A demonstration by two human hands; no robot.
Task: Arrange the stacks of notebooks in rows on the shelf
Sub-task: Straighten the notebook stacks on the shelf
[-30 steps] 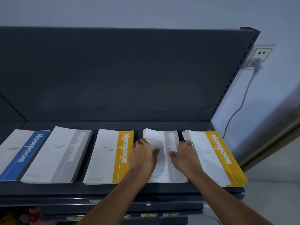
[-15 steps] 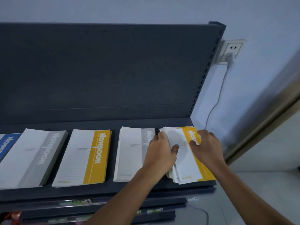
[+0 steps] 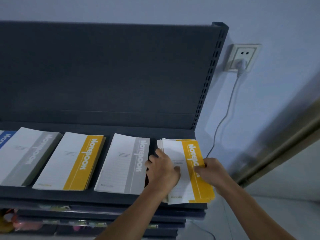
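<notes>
Head view looks down on the shelf, where I am busy with the stack at the right end of the row. My left hand and my right hand hold the end yellow stack by its two long sides. The fingers of the left curl down into the gap beside the right grey stack, those of the right curl round the outer edge, and each thumb presses on the cover. So both hands are closed on this stack, which lies flat on the shelf near the slotted upright. I judge that the step in hand is to square it, because its notebooks are not even: several corners stick out at the far end and at the near end, which comes to the front edge of the shelf. The next move, I think, calls for a squeeze from both sides and a small push toward the back, to bring the near edge in line with the neighbours without disturbing the grey stack just beside. I count five stacks in view. Two are yellow, this one and the middle yellow stack. Two are grey, the second being the left grey stack. One is the blue stack, cut by the left border. On the wall is one socket with one plug in it.
</notes>
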